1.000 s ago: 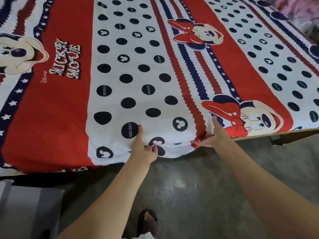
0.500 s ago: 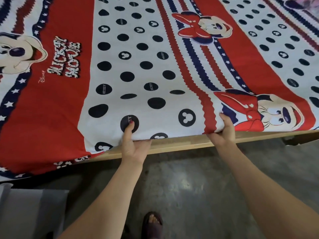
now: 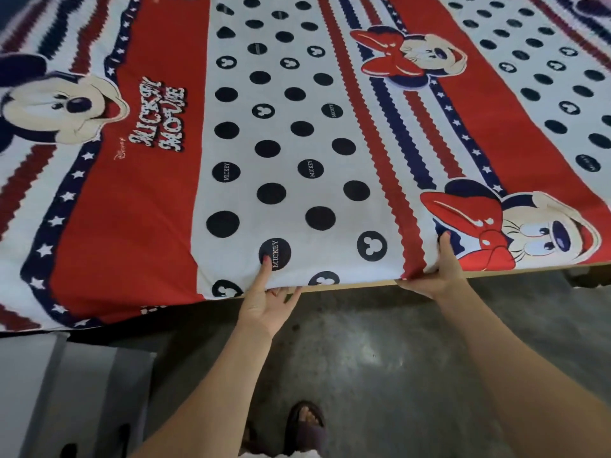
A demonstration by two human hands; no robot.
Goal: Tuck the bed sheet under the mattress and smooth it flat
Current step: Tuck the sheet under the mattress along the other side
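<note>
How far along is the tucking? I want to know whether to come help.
Done: the bed sheet lies flat on top and is tucked along the wooden bed frame between the hands. In hand: left hand and right hand hold the edge there. Left: the red section beyond the left hand hangs loose.

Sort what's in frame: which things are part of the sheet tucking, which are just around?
In the job:
- bed sheet, printed, edge being tucked
- left hand, thumb on top of the sheet edge
- right hand, gripping the sheet edge
- wooden bed edge, bare between the hands

Just around:
- concrete floor
- grey box, bottom left
- sandalled foot
</note>
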